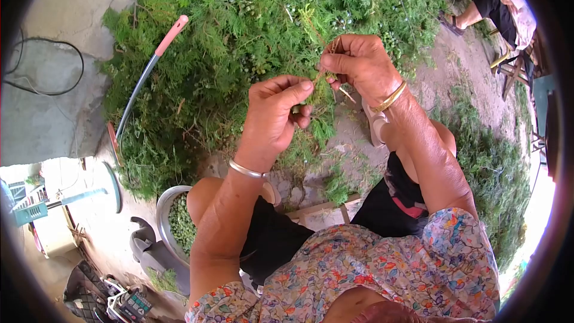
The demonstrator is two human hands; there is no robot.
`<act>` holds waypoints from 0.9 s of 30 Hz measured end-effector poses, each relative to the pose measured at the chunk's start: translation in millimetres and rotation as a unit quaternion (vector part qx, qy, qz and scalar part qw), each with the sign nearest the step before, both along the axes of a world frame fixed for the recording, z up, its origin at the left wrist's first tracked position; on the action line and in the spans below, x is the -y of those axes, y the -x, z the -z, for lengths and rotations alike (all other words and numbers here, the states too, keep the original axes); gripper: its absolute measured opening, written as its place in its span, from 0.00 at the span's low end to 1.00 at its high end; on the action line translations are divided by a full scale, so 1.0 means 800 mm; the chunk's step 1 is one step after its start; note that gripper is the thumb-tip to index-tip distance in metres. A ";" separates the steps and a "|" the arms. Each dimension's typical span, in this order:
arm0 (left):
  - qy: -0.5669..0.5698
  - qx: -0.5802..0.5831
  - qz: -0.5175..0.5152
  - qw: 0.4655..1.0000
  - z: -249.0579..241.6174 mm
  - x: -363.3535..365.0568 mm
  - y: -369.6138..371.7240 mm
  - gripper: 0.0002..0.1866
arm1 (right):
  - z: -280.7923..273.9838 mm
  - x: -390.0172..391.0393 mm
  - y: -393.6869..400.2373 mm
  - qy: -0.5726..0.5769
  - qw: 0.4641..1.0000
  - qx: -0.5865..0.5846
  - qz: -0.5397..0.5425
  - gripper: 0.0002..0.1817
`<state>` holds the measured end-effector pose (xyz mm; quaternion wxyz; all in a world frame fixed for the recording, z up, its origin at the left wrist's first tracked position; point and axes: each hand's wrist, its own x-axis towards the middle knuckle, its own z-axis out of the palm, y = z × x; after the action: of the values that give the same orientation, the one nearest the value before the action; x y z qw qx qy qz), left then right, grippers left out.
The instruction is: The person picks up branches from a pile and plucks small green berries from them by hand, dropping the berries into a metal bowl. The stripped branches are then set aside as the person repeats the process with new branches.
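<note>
My left hand [274, 110], with a silver bracelet at the wrist, pinches a thin brownish evergreen twig [319, 75] between thumb and forefinger. Close beside it, my right hand [362, 69], wearing a gold bangle, is closed on the same twig. A pale stem end [347, 94] sticks out below the right fingers. Both hands are raised over a large heap of cut evergreen branches [239, 42], which carry small blue-green cones. The exact grip points are partly hidden by the fingers.
A metal basin [163, 218] of green cones stands left of my knee. A long tool with a pink handle [172, 34] leans on the heap. A fan [107, 185] lies at left. Another person's leg [469, 17] shows at upper right, and more branches [490, 173] lie at right.
</note>
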<state>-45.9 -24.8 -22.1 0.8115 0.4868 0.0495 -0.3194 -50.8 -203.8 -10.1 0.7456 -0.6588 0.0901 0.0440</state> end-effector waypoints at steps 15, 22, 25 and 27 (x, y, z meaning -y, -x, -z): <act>0.039 0.024 -0.161 0.986 -0.018 -0.162 -0.051 0.09 | -0.004 0.035 -0.001 -0.028 0.998 0.061 -0.017 0.16; -0.388 0.144 -0.188 0.891 -0.039 -0.330 0.041 0.08 | -0.019 0.044 0.005 -0.087 0.996 0.030 0.007 0.09; -0.588 0.161 -0.066 0.790 -0.004 -0.395 0.130 0.08 | -0.026 0.046 0.010 -0.106 0.994 0.022 0.014 0.08; -0.678 0.111 0.027 0.726 0.010 -0.409 0.182 0.10 | -0.027 0.049 0.013 -0.089 0.996 0.030 0.014 0.07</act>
<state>-191.7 302.0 -30.3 0.2555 0.9406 0.1491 -0.1665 -61.2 -243.4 11.1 0.8040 -0.5899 0.0723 0.0215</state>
